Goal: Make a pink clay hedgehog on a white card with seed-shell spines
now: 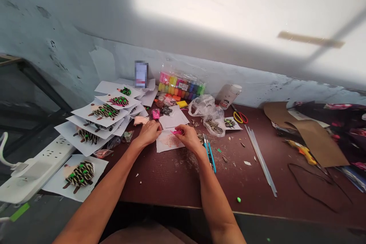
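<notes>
My right hand pinches a bit of bright pink modelling clay just above a white sheet with a printed hedgehog outline. At the left edge of that sheet is my left hand, its fingers bent and held together; what they hold, if anything, is hidden. Just beyond it lie a pink clay block and a pale peach lump of clay. Blank white paper lies behind the drawing. To the right of my right hand rests a blue-handled cutter.
Stacked hedgehog pictures with seed spines stand at left beside a power strip. Behind are a phone, coloured clay pack, bag of seeds and white bottle. Scissors, glue sticks and glue gun lie right.
</notes>
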Demonstrator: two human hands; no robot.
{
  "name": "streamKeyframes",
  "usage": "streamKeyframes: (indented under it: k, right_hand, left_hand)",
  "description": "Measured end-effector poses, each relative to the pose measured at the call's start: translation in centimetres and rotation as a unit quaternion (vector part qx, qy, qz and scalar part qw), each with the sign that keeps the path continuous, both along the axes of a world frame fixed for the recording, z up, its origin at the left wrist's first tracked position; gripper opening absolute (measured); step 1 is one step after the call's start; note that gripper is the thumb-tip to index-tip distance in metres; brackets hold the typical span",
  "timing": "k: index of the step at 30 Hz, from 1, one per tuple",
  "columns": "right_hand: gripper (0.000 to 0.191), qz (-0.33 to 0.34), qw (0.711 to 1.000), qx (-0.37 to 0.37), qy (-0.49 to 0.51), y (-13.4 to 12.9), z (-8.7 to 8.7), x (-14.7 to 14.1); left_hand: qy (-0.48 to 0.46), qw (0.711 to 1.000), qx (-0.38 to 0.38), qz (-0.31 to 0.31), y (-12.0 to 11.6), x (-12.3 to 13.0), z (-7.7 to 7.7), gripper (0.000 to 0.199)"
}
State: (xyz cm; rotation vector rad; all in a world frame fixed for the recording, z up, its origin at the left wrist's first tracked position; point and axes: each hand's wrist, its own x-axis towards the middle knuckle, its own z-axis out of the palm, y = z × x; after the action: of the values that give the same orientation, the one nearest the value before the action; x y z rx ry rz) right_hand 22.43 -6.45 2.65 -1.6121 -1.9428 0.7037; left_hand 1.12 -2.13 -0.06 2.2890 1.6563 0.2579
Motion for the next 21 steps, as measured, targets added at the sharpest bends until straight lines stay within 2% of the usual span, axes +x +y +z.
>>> streamKeyframes:
  k: [9,17,21]
  right_hand:
    - [0.014,-0.005,1.000,-0.002,-0.005,-0.1,0.6,-0.1]
    - [0.027,0.023,0.996,0.040,-0.074,-0.2,-0.5,-1.2]
    - [0.039,0.021,0.985,0.081,-0.153,-0.6,-0.4,-2.0]
  left_hand:
    - [-0.112,0.993,-0.038,-0.026,0.9,-1.2,0.6,0.019]
    - [-0.077,0.996,0.044,0.012,2.0,-0.6,-0.7,0.028]
    - [-0.057,0.993,0.099,-0.002,1.8,-0.4,-1.1,0.028]
